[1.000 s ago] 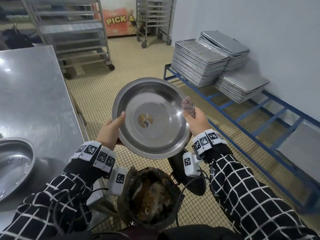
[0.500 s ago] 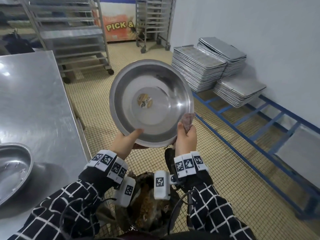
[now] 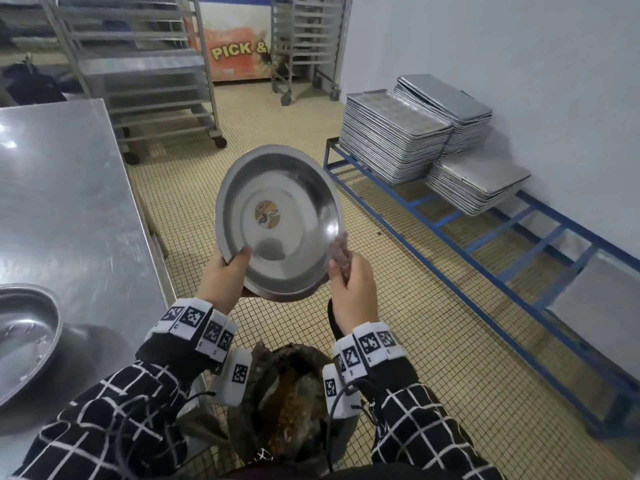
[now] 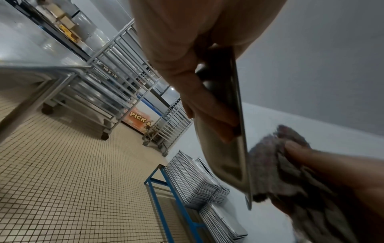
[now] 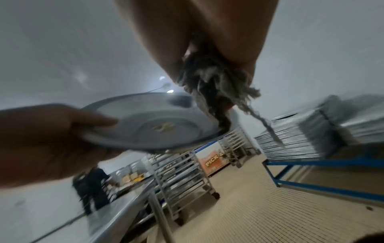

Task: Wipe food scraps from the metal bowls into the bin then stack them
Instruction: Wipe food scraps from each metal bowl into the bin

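left hand (image 3: 225,277) grips the tilted metal bowl (image 3: 278,221) at its lower-left rim, frame centre; right hand (image 3: 351,289) clutches a bunched rag (image 3: 338,252) against the lower-right rim (bin (image 3: 291,396) sits below, bottom centre).

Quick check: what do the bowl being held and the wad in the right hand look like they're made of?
Bowl: looks like thin polished steel, grey and mirror-like, reflecting the thumb; a paper-looking sticker sits at its centre. Wad gripped by the right hand: seems a worn woven rag, fuzzy grey with frayed threads hanging.
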Available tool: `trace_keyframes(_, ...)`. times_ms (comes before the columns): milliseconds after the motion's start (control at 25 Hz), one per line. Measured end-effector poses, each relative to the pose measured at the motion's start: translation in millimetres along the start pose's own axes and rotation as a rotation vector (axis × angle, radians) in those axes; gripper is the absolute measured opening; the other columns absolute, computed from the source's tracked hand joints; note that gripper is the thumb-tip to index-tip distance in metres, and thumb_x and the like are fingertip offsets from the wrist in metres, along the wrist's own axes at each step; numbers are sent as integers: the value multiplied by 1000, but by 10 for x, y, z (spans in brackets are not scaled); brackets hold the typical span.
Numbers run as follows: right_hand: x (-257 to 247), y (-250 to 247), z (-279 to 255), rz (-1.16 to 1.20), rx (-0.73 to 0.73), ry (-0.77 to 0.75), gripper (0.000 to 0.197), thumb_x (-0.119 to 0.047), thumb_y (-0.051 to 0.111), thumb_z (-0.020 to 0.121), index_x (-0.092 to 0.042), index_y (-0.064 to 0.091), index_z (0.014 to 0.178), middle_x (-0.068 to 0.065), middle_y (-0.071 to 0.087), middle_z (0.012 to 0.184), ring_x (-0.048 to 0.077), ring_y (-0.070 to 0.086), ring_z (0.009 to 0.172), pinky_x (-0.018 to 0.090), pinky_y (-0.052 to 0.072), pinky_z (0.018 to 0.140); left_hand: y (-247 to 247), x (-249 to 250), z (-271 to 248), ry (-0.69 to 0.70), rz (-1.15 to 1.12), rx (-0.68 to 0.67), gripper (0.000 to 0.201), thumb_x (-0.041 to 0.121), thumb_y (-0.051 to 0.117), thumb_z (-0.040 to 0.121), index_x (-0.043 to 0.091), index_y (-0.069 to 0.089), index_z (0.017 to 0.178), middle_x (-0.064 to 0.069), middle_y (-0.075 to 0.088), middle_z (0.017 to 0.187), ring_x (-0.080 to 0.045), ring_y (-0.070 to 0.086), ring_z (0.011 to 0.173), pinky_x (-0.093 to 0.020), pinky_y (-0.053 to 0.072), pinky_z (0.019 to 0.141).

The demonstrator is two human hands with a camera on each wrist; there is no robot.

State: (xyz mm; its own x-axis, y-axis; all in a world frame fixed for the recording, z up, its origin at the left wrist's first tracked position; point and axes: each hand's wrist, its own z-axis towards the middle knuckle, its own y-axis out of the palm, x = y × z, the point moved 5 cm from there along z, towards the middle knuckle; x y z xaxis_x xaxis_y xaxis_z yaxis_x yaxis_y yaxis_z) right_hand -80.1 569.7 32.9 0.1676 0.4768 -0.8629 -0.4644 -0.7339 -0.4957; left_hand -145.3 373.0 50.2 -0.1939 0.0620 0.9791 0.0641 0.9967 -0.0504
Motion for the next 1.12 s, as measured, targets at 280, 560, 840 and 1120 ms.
trace_keyframes(280,-86,665,-361,-387,-401,-498,54,-45,19,100,-22,34,146,-1,35,152,14,22,143,36,18,118,31,222,-117,76,11,-56,25,33,40,100,15,58,100,2,64,87,-10,61,78,-12,49,51)
trace_keyframes(560,220,229,391,-948,-277,-432,69,-48,-2,90,-23,13,152,-2,9,160,18,-4,147,37,-13,114,-15,328,-110,131,82,-65,32,29,39,101,17,57,77,10,64,51,1,56,44,-10,43,45)
trace_keyframes(840,-76,517,-245,-478,-255,-466,49,-40,21,99,-20,51,132,-1,50,139,16,36,136,45,14,119,-44,353,-105,119,-33,84,22,36,41,100,20,52,89,9,52,80,1,51,67,-9,39,53)
trace_keyframes(1120,181,280,-60,-461,-166,-304,58,-48,15,97,-22,20,149,-8,5,158,16,-12,146,42,3,119,-64,383,-104,125,-35,65,24,38,41,99,29,48,78,8,55,80,-6,53,72,-18,42,62)
